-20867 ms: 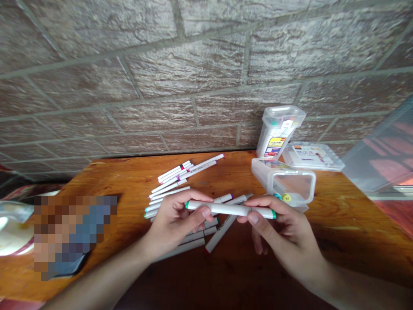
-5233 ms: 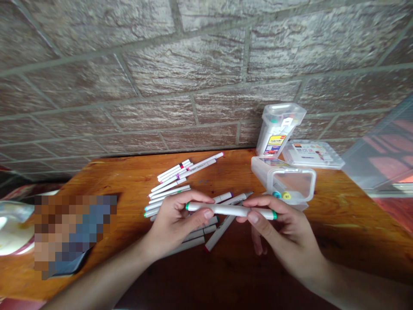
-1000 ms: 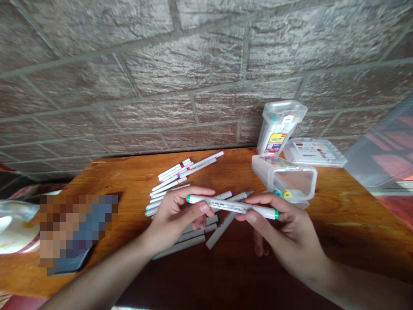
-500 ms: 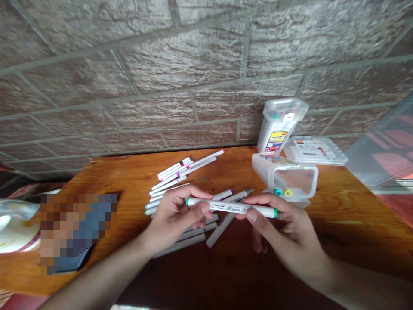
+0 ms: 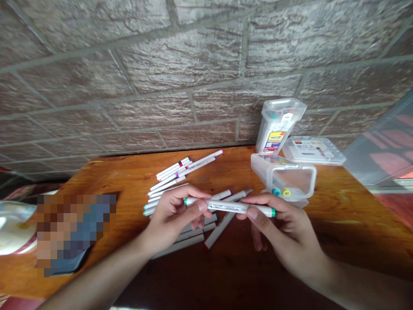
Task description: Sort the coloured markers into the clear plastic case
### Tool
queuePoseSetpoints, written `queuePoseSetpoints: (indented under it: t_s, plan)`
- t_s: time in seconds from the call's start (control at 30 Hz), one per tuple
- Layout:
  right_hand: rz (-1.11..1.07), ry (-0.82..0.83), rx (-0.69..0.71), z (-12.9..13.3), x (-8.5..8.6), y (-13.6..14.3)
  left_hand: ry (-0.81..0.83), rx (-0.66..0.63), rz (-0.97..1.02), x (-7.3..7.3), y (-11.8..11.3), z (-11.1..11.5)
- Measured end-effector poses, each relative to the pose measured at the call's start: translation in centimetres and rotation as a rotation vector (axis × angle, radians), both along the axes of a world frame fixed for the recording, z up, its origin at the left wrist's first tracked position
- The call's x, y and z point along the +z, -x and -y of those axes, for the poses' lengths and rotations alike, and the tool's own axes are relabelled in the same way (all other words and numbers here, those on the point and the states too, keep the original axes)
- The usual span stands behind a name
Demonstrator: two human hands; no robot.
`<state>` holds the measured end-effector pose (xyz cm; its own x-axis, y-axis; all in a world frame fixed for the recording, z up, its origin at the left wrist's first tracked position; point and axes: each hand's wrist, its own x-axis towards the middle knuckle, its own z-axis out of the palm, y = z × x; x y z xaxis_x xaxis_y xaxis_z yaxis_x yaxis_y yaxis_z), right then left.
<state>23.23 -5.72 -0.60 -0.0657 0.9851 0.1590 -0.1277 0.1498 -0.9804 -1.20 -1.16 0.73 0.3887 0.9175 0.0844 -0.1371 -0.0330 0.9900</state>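
Observation:
A white marker (image 5: 227,206) with green ends lies level between my hands, above the table. My left hand (image 5: 180,215) pinches it near its left end, and my right hand (image 5: 280,224) holds it toward the right end. Below and behind my left hand, several white markers lie on the wood, partly hidden by my fingers. One marker with a red end (image 5: 214,237) slants between my hands. Farther back rests a group of markers (image 5: 174,170) with red, pink and purple ends. An open clear case (image 5: 292,168) lies behind my right hand with a blue and a yellow marker end inside.
Behind the open case stands a closed clear marker box (image 5: 277,129), with a flat clear case (image 5: 314,150) beside it. A dark phone-like object (image 5: 72,262), partly pixelated, lies on the wooden table (image 5: 109,176) at left, near a white item (image 5: 16,232). A brick wall rises behind.
The held marker has rolled slightly between my fingers, so its printed label shows differently. Both hands keep their grip, and the whole view has shifted very slightly.

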Motion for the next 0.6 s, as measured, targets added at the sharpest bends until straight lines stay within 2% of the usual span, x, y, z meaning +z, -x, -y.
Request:
queuePoseSetpoints:
  t_s: [0.6]
  plan:
    - [-0.012,0.095,0.030,0.27,0.41,-0.04,0.049,-0.007,0.057,-0.18,0.25,0.05]
